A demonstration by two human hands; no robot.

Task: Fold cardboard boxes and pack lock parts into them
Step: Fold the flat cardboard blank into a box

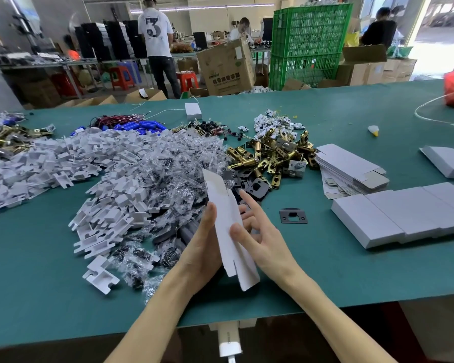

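A flat white box blank (pixel 227 221) stands nearly on end above the near middle of the green desk (pixel 351 271), held between both hands and leaning a little away from the person. The left grip (pixel 203 247) holds it from the left and behind, with the thumb lying along its left edge; the fingers are hidden by the card. The right grip (pixel 258 239) pinches the blank from the right. Its thumb presses on the front face and some fingers curl behind, while the index finger points straight up and clear of the card. The blank's slotted lower flaps hang below both palms.

Just right of the hands a single black plate (pixel 293 215) lies flat on the desk, apart from the rest. More black plates (pixel 256 187) lie heaped just beyond the fingers, touching a pile of brass latches (pixel 273 153). To the left spreads a wide heap of white plastic pieces (pixel 89 163), and over its right side lies a mass of clear bags (pixel 168 176) of small dark parts. Behind that are blue parts (pixel 142 125) with red wires.

On the right a slanting stack of flat blanks (pixel 351 169) rests beside the latches, and nearer the person folded boxes (pixel 404 216) lie side by side in a row — closed and touching. One more box (pixel 448 161) lies apart, further right.

Beyond the desk stand green crates (pixel 309 43), brown cartons and several people at other benches
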